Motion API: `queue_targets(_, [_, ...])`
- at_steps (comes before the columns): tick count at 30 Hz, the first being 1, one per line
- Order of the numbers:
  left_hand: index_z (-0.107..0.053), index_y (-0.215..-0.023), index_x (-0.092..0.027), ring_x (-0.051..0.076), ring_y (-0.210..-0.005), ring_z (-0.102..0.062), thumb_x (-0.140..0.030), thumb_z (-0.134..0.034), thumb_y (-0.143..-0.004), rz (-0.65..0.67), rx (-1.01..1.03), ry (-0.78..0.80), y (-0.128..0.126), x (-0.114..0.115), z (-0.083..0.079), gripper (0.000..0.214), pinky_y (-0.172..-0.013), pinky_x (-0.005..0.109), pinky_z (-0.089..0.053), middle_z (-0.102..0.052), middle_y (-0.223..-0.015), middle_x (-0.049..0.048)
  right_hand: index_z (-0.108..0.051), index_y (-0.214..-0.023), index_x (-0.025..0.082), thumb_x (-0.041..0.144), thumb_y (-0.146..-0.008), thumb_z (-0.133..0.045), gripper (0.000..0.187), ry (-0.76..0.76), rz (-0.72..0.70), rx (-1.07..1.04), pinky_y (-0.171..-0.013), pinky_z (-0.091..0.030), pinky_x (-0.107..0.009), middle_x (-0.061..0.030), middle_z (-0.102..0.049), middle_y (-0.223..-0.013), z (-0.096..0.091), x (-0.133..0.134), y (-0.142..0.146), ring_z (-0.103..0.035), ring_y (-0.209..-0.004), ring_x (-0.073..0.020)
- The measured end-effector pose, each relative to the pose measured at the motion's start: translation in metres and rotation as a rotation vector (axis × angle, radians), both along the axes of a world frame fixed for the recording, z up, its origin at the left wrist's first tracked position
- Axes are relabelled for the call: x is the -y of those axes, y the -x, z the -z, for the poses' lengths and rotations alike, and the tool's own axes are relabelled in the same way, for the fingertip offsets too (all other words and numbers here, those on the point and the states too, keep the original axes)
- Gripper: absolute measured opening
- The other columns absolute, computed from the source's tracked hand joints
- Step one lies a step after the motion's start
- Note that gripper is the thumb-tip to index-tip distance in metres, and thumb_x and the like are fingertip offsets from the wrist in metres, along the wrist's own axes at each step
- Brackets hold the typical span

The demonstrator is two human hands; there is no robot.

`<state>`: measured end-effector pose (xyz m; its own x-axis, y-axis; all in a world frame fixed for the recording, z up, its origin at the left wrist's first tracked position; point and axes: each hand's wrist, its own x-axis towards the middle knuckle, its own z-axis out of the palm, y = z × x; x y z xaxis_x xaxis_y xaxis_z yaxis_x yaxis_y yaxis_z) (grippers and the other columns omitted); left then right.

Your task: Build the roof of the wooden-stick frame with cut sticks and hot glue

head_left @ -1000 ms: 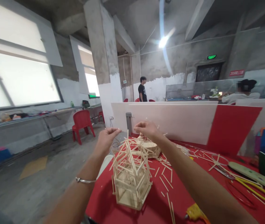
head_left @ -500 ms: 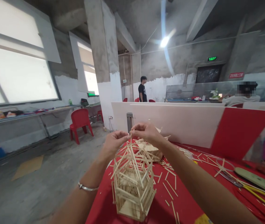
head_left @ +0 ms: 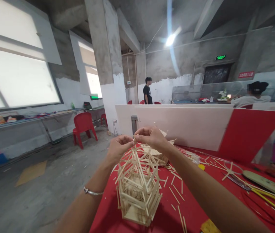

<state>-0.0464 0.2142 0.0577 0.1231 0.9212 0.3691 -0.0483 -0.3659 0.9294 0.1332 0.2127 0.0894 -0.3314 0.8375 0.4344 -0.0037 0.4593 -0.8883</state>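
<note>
A small house frame built of thin wooden sticks point(head_left: 138, 187) stands on the red table point(head_left: 195, 207) right before me. My left hand point(head_left: 119, 149) and my right hand point(head_left: 150, 137) meet just above its roof peak. Both are closed in a pinch on a short wooden stick point(head_left: 134, 140) held between their fingertips. A silver bracelet circles my left wrist. Behind my right hand lies a second stick-built piece point(head_left: 158, 155).
Loose sticks point(head_left: 176, 191) litter the red table. At right lie yellow-handled scissors point(head_left: 265, 197) and a green flat tool point(head_left: 268, 184). A white and red partition point(head_left: 200, 127) backs the table. A person in black point(head_left: 148, 92) stands far off; another sits at right. A red chair point(head_left: 84, 126) stands left.
My two hands came together above the roof peak, from apart to pinching the same stick. The view shifted slightly.
</note>
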Motion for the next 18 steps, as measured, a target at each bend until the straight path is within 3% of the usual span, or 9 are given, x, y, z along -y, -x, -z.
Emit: queue_targets(18, [-0.067, -0.068, -0.014, 0.011, -0.06, -0.06, -0.029, -0.085, -0.059, 0.016, -0.023, -0.035, 0.0027, -0.0012, 0.0019, 0.025, -0.061, 0.022, -0.046, -0.067, -0.063, 0.0003, -0.069, -0.081, 0.014, 0.036, -0.071, -0.072, 0.024, -0.026, 0.032, 0.036, -0.064, -0.046, -0.025, -0.0021, -0.068, -0.073, -0.0017, 0.0023, -0.0006, -0.059, -0.066, -0.0116])
